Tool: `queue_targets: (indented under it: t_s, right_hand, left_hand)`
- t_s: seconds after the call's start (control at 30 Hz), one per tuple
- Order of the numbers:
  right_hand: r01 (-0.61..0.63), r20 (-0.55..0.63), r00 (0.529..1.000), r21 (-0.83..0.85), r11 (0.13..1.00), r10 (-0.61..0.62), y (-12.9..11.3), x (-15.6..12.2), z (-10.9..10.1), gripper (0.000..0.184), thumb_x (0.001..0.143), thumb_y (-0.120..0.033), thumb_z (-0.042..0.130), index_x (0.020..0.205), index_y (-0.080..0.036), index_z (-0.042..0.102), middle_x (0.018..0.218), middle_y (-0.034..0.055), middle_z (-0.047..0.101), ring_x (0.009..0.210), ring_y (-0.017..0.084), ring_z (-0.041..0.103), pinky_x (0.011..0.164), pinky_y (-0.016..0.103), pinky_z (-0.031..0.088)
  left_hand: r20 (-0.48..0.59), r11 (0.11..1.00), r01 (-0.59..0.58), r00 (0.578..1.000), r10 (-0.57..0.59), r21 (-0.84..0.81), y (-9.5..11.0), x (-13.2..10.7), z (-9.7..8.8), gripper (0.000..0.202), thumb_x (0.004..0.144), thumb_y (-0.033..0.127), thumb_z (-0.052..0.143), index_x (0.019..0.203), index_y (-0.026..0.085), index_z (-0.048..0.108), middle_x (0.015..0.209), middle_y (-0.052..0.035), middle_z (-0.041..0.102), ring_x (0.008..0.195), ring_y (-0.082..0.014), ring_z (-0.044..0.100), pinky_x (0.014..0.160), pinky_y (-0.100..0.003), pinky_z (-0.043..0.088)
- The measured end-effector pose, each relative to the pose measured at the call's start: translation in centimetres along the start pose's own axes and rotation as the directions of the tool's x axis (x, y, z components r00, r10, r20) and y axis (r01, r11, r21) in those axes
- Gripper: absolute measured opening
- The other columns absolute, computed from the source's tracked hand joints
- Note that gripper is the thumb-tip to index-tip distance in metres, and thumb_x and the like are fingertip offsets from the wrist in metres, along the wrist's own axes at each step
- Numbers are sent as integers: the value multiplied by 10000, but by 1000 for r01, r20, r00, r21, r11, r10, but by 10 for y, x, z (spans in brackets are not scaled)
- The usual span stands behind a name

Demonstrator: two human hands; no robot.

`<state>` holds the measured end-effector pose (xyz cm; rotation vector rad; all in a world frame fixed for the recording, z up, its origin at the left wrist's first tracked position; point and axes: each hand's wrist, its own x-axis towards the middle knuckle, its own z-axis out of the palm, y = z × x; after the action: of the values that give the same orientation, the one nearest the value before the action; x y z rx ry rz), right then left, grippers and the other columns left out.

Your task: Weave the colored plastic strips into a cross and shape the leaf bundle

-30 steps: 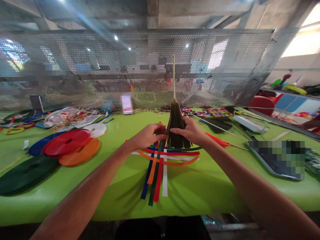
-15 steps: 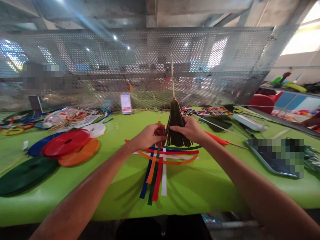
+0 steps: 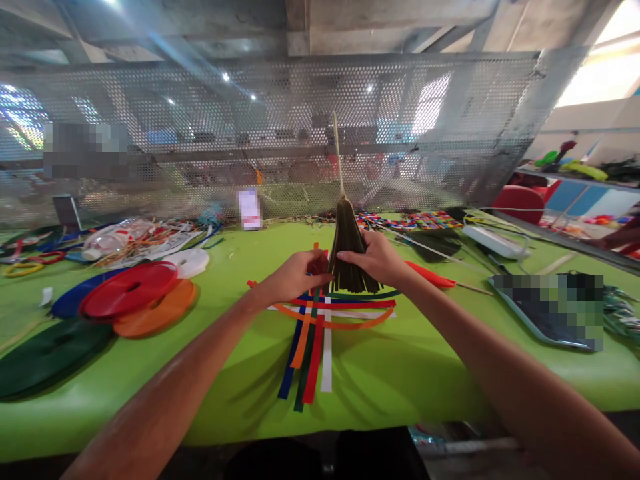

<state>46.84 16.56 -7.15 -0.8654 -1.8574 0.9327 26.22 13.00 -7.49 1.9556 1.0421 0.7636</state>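
A small broom-like bundle of dark olive strips [image 3: 348, 250] on a thin pale stick [image 3: 337, 153] stands upright on the green table [image 3: 400, 373]. My right hand [image 3: 377, 259] grips its right side, fingers wrapped round the strips. On the bundle's lower left, my left hand [image 3: 297, 275] is closed with fingertips pinching at the strips. Beneath them lie crossed coloured ribbons [image 3: 315, 333] in blue, orange, green, red and white.
Flat spools of ribbon, red [image 3: 127, 289], orange [image 3: 153, 315], blue and dark green [image 3: 47, 352], lie at the left with a white roll [image 3: 187, 261]. A tray-like object [image 3: 545, 310] sits at the right. A perforated metal screen [image 3: 250, 133] closes the table's back.
The stick's top has leaned a little to the left. My left hand has shifted slightly lower on the bundle; the right hand keeps its grip.
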Motion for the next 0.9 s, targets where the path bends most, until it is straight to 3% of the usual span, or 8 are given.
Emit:
queue_targets:
  t_s: [0.27, 0.47, 0.9]
  right_hand:
    - [-1, -5, 1000, 7, 1000, 1, 0, 1, -2, 264, 680, -394, 699, 772, -151, 650, 714, 46, 672, 631, 184, 616, 562, 307, 530]
    - [14, -9, 1000, 10, 1000, -14, 0, 1, -5, 250, 678, -379, 700, 760, -150, 641, 696, 34, 645, 605, 164, 586, 557, 300, 508]
    - [-32, -34, 999, 69, 997, 34, 0, 3, -7, 283, 651, -409, 748, 764, -167, 656, 734, 59, 692, 640, 190, 632, 583, 324, 557]
  left_hand:
    - [24, 999, -17, 1000, 18, -30, 4, -2, -2, 271, 722, 239, 749, 905, 152, 569, 856, -25, 637, 788, -161, 616, 751, -312, 506]
    - [88, 997, -1, 996, 7, -73, 6, -3, -4, 237, 722, 179, 683, 920, 158, 555, 851, -11, 626, 757, -146, 618, 716, -294, 492]
    - [60, 998, -43, 997, 46, -54, 3, -2, -1, 244, 726, 180, 669, 931, 162, 537, 901, -7, 600, 773, -131, 594, 726, -290, 484]
